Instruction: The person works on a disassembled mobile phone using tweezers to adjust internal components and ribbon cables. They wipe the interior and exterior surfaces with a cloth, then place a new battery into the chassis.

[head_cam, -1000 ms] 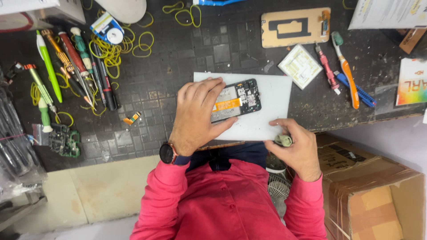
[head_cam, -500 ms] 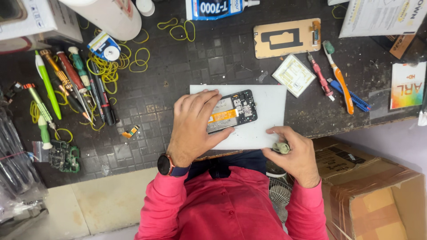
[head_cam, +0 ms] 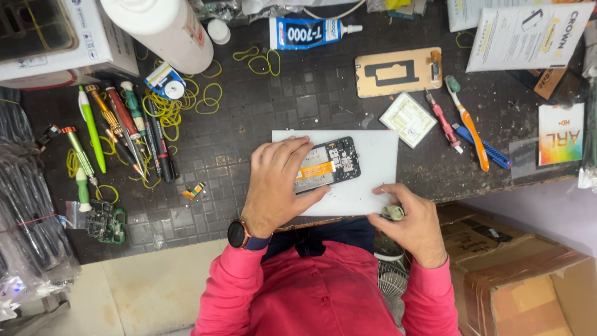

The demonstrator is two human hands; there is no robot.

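The left hand (head_cam: pixel 277 183) lies flat, fingers spread, on the opened phone (head_cam: pixel 328 165) at the white mat's (head_cam: pixel 373 155) centre, while the right hand (head_cam: pixel 413 221), at five o'clock, pinches a small pale object (head_cam: pixel 393 213), with screwdrivers (head_cam: pixel 124 127) lying at nine o'clock and a toothbrush (head_cam: pixel 467 124) at two.

I'm in a bright pink-red long-sleeved shirt (head_cam: pixel 323 292), filling the lower middle of the frame, its cuffs ending at both wrists. On my left wrist, lower centre-left, sits a round black-faced wristwatch (head_cam: pixel 237 234) on a dark strap. My left hand (head_cam: pixel 277 186) is bare, no rings showing. My right hand (head_cam: pixel 413 221), lower centre-right, is bare too.
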